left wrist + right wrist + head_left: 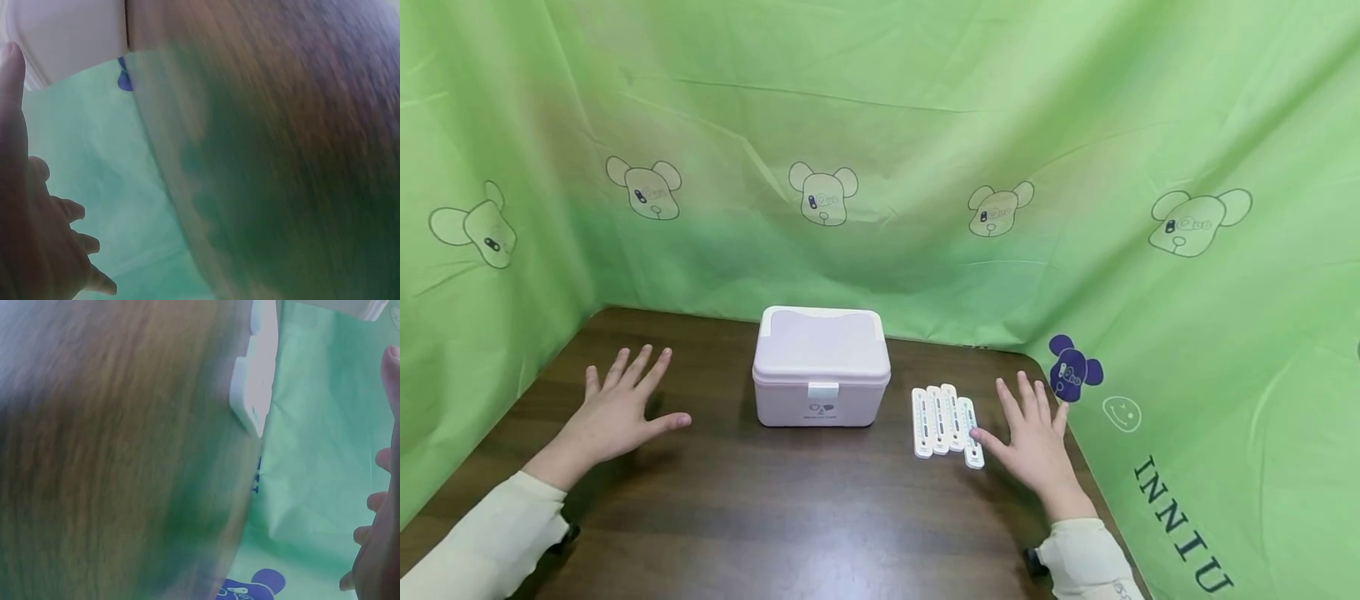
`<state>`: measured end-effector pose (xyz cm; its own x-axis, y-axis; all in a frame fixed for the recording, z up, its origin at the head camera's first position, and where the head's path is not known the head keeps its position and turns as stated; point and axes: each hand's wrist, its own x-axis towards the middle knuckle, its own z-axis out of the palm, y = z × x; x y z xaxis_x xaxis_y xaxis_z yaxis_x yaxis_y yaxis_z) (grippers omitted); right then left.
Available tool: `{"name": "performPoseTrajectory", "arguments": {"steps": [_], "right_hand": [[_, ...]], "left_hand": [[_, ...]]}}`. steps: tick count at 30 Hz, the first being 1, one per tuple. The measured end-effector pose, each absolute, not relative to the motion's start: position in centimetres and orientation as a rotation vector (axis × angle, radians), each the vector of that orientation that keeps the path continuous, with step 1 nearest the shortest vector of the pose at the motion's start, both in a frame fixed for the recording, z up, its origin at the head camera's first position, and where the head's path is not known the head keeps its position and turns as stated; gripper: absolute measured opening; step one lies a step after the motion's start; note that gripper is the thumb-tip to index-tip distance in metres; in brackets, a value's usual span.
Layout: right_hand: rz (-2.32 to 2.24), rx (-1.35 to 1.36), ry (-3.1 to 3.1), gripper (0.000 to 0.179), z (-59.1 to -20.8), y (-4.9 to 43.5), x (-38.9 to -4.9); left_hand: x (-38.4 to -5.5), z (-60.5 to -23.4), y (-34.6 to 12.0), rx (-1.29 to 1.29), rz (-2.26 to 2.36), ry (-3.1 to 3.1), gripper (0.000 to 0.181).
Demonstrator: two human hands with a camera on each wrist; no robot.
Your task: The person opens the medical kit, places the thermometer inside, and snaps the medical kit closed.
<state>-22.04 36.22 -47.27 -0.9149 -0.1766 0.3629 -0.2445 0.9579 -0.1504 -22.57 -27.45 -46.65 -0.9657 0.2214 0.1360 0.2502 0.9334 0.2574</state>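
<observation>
White printed strips (937,421), four side by side, lie right of the closed lilac box (820,367). Left hand (613,425) and right hand (1033,442) spread wide, empty; handling seems unbegun, and gripping one would call for curled fingers.

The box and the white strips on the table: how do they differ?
The box is bulky and upright, while the white strips are slim and lie flat. The box is single, with a lid and latch; the white strips number four, side by side. Both rest on the brown table.
</observation>
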Motion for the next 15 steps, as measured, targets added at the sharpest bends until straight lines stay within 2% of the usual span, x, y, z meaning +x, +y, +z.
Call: {"name": "performPoseTrajectory", "arguments": {"steps": [15], "right_hand": [[0.414,0.208,-2.732,0.100,-46.9,33.8,-21.1]], "left_hand": [[-22.8,-46.4,-25.2,-0.322,-0.693,-2.964,0.116]]}}
